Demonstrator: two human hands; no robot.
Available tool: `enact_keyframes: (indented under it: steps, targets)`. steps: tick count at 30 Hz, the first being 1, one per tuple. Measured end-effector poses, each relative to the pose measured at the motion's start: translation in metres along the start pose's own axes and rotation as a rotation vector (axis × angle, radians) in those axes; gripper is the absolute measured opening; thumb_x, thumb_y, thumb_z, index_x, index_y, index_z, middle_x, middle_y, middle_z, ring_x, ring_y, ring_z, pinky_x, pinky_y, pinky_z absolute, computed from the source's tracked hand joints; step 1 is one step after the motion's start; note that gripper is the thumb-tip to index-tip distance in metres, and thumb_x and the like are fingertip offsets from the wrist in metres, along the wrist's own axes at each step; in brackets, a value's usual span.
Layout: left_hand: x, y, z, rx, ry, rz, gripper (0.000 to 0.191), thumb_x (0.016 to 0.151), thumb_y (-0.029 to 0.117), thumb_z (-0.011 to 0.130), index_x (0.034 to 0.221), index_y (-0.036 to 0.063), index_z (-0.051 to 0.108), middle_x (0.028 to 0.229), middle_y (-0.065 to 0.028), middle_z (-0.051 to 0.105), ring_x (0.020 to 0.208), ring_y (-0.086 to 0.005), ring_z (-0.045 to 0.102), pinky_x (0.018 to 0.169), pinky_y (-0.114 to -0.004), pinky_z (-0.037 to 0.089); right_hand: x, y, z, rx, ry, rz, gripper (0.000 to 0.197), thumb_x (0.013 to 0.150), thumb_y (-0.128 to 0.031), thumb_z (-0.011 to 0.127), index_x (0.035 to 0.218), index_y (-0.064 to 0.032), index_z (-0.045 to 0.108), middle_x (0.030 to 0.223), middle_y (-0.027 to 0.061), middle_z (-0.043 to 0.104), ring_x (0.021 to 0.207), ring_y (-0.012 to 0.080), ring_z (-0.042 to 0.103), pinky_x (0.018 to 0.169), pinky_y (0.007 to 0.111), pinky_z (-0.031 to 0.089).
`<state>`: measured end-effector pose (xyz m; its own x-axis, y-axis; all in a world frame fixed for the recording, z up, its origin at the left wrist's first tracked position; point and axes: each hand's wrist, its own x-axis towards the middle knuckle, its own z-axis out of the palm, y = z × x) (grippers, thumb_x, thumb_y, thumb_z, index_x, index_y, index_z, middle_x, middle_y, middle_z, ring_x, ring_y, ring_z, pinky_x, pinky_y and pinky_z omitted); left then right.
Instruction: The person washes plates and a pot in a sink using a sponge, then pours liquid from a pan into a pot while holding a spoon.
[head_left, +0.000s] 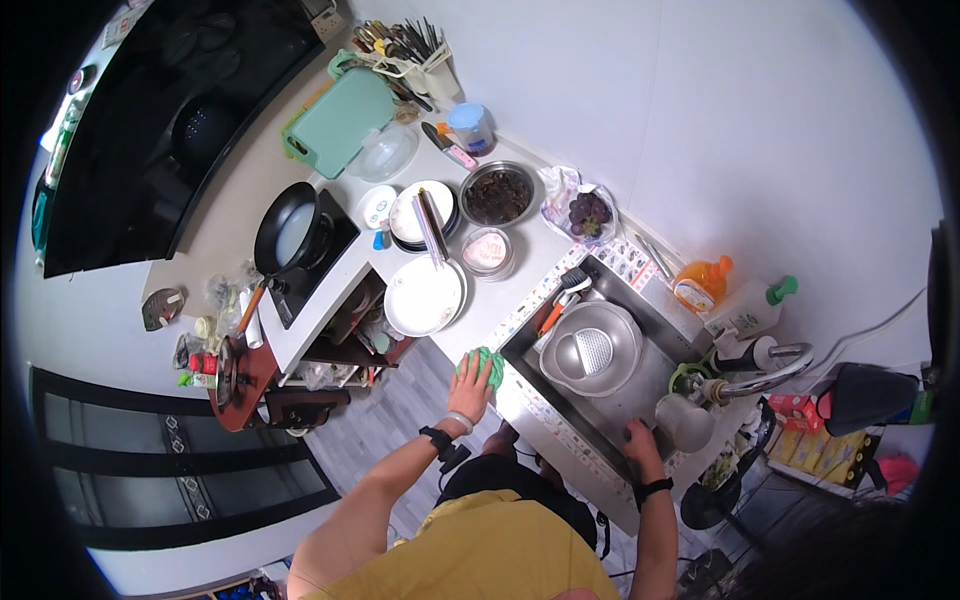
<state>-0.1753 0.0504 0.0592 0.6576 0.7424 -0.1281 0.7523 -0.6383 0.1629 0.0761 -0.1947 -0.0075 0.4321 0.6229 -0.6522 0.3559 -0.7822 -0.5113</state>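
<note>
My left hand (469, 390) lies over a crumpled green cloth (491, 366), pressing it on the white countertop (480, 319) at the front corner beside the sink. My right hand (642, 441) reaches into the near right end of the stainless steel sink (622, 409). Its fingers are curled by a small dark thing I cannot make out. Inside the sink sits a metal basin (630, 352) with a perforated metal piece (595, 351) in it. A brush (575, 280) and an orange-handled tool (553, 316) lean at the sink's far left corner.
White plates (421, 300) stand near the counter edge, with chopsticks (429, 229) across the plates behind. A bowl of dark food (496, 196), bagged grapes (590, 215) and a knife (450, 146) lie farther back. Bottles (701, 285) and a chrome faucet (780, 371) border the sink. A frying pan (289, 229) sits left.
</note>
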Motion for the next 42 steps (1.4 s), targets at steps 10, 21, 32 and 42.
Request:
enact_keyframes:
  steps: [10,21,32,42]
  targets:
    - [0.126,0.019,0.020,-0.376,0.340,-0.183,0.020,0.074,0.020,0.045,0.087,0.0093,0.055,0.101,-0.0132,0.049,0.094,-0.0283,0.046,0.079,-0.036,0.037,-0.003,0.005,-0.013,-0.212,-0.120,-0.025,0.040,0.054,-0.008,0.059,0.091,-0.0060,0.045,0.106,0.0156,0.039,0.105,0.0306,0.036,0.081,0.034,0.036]
    - [0.015,0.136,0.092,-1.396,-0.308,-0.231,0.044,0.077,0.040,0.045,0.101,0.0035,0.049,0.085,-0.0102,0.056,0.078,-0.0163,0.052,0.070,-0.028,0.040,-0.011,-0.108,0.007,0.747,-0.098,-0.472,0.047,0.072,-0.012,0.053,0.116,-0.0064,0.035,0.101,0.0104,0.050,0.087,0.0165,0.049,0.073,0.027,0.039]
    - [0.036,0.068,0.009,-0.848,-0.055,-0.430,0.044,0.074,0.043,0.045,0.081,0.0006,0.055,0.070,-0.0177,0.056,0.065,-0.0269,0.055,0.059,-0.032,0.042,-0.058,-0.159,-0.022,0.374,0.248,-0.445,0.021,0.070,-0.017,0.054,0.078,0.0029,0.055,0.065,0.0111,0.057,0.054,0.0185,0.051,0.054,0.028,0.039]
    - [0.016,0.121,-0.004,-0.900,-0.155,-0.178,0.042,0.078,0.043,0.039,0.094,0.0063,0.052,0.072,-0.0146,0.055,0.068,-0.0261,0.055,0.063,-0.033,0.042,-0.045,-0.157,-0.009,1.233,-0.353,-0.266,0.025,0.080,-0.009,0.040,0.105,-0.0020,0.041,0.096,0.0059,0.048,0.085,0.0126,0.047,0.070,0.025,0.041]
